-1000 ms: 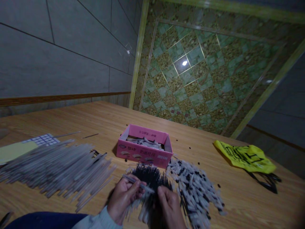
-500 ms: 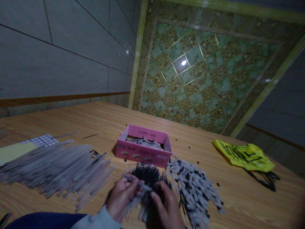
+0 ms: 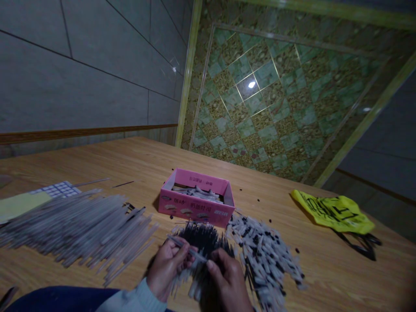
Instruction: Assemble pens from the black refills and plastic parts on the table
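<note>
A thin translucent tube [image 3: 199,256] slants down to the right between my hands. My left hand [image 3: 165,265] pinches it between thumb and fingers, its upper end sticking out past them. At the lower right end, the thumb and fingers of my right hand [image 3: 230,278] close on the tube's tip; any small piece there is too blurred to make out. Below and behind both hands lies a heap of thin black-ended sticks [image 3: 199,235], partly hidden by the fingers. To the right spreads a pile of short whitish pieces with black caps [image 3: 268,255].
A pink open box [image 3: 195,211] with similar pieces inside stands beyond the hands. Many long clear tubes [image 3: 81,229] lie at left, beside a checked cloth [image 3: 60,189]. At right is a yellow bag [image 3: 334,213] with black straps. Small black bits dot the wooden table [image 3: 139,158].
Both hands keep their hold on the tube and have barely moved. The tube's tilt differs only slightly.
</note>
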The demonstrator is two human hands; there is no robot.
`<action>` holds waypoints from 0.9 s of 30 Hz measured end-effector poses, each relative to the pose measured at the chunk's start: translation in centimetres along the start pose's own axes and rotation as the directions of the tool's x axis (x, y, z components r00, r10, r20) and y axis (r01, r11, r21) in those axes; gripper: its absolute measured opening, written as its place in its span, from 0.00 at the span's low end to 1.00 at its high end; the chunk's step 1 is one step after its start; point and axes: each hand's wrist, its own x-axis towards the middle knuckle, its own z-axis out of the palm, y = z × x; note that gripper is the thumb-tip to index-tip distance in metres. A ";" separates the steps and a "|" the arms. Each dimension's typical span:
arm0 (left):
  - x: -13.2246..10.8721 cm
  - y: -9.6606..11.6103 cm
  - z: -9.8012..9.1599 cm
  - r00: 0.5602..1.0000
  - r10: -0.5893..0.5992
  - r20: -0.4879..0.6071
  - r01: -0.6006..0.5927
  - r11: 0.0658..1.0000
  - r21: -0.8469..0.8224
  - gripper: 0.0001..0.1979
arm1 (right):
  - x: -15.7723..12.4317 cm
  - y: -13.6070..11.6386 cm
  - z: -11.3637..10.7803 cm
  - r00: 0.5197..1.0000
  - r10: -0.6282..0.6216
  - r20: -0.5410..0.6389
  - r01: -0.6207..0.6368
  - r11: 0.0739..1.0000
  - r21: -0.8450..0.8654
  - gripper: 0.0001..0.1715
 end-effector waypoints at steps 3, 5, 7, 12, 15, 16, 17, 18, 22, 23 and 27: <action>0.0 -0.1 0.0 1.000 0.003 0.003 -0.003 1.000 0.003 0.19 | -0.1 0.2 0.5 0.999 0.042 0.034 -0.043 0.998 0.036 0.22; 0.1 -0.1 -0.1 1.000 0.000 -0.002 0.000 1.000 0.005 0.19 | 0.0 0.2 0.1 0.998 0.050 0.038 -0.050 0.999 0.000 0.24; 0.2 -0.1 -0.1 1.000 -0.009 -0.009 0.009 1.000 0.009 0.18 | 0.4 0.3 -1.0 0.999 0.034 -0.023 -0.037 0.990 -0.136 0.22; 0.2 -0.1 -0.1 0.998 -0.055 -0.022 0.055 0.998 0.014 0.19 | 1.7 2.3 -4.9 0.987 -0.107 -0.121 0.024 0.839 -0.543 0.20; 0.2 -0.3 -0.1 0.997 -0.071 0.004 0.071 0.997 0.018 0.19 | 2.1 3.7 -5.7 0.994 -0.089 -0.066 0.032 0.804 -0.594 0.26; 0.2 -0.4 -0.2 0.997 -0.070 0.015 0.070 0.997 0.020 0.18 | 2.1 4.1 -5.7 0.995 -0.082 -0.058 0.031 0.803 -0.596 0.25; 0.3 -0.4 -0.2 0.997 -0.067 0.026 0.067 0.998 0.023 0.18 | 2.2 4.4 -5.6 0.995 -0.078 -0.056 0.029 0.803 -0.595 0.23; 0.3 -0.5 -0.2 0.997 -0.065 0.035 0.064 0.998 0.025 0.18 | 2.1 4.6 -5.4 0.995 -0.076 -0.058 0.027 0.804 -0.594 0.22; 0.5 -0.6 -0.3 0.996 -0.068 0.063 0.067 0.997 0.031 0.16 | 2.0 5.1 -5.1 0.994 -0.072 -0.082 0.010 0.809 -0.588 0.20; 0.4 -0.6 -0.3 0.995 -0.069 0.067 0.067 0.997 0.033 0.16 | 2.0 5.2 -5.2 0.993 -0.071 -0.092 0.003 0.811 -0.586 0.19; 0.0 -0.4 0.1 0.991 -0.083 0.108 0.077 0.995 0.057 0.15 | 2.1 5.2 -5.2 0.973 -0.104 -0.204 -0.014 0.864 -0.504 0.16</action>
